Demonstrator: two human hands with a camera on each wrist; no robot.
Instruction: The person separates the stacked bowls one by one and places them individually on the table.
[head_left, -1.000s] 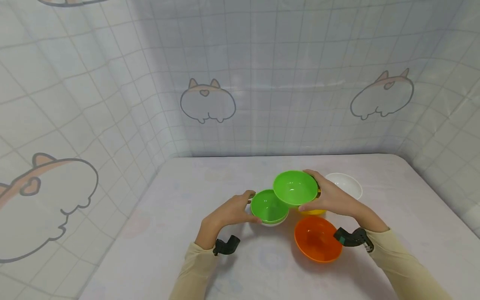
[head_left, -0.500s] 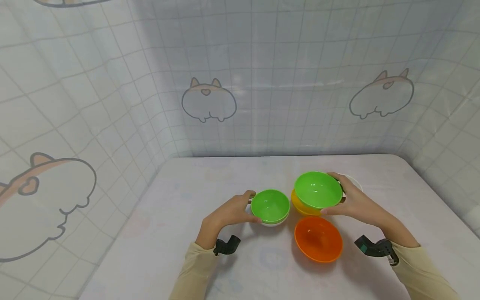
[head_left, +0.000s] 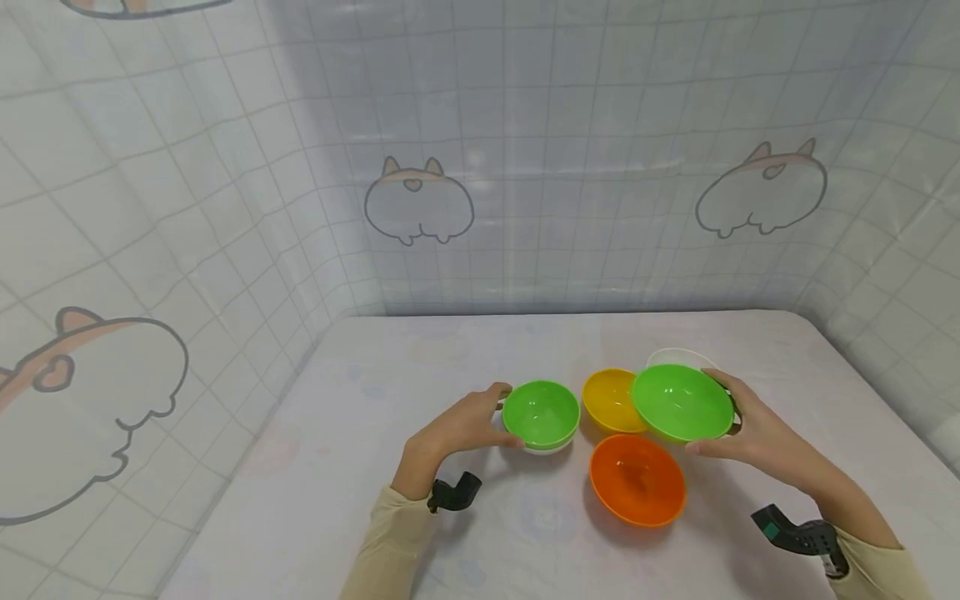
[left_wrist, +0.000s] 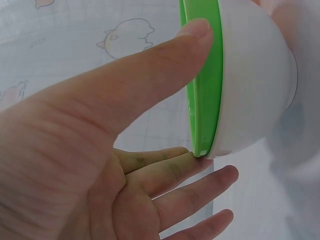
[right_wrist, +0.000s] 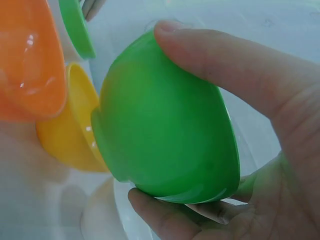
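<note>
My right hand [head_left: 765,437] holds a green bowl [head_left: 682,404] by its side, thumb at the near side and fingers at the far side. In the right wrist view this green bowl [right_wrist: 165,120] is tilted, its base toward a yellow bowl [right_wrist: 75,135]. My left hand [head_left: 461,423] grips the rim of a smaller green bowl [head_left: 540,412], which is nested in a white bowl [left_wrist: 252,75]. In the left wrist view the thumb lies on the green rim and a fingertip touches its other side; the remaining fingers are apart from it.
An orange bowl [head_left: 637,482] stands in front of the yellow bowl [head_left: 609,402], between the two hands. Behind the held green bowl, a white bowl [head_left: 675,357] is mostly hidden. A patterned sheet [head_left: 540,167] encloses the table [head_left: 420,350] at back and sides.
My right hand has carried the larger green bowl rightward, from above the nested bowls past the yellow bowl, and slightly lower. The left hand has stayed in place.
</note>
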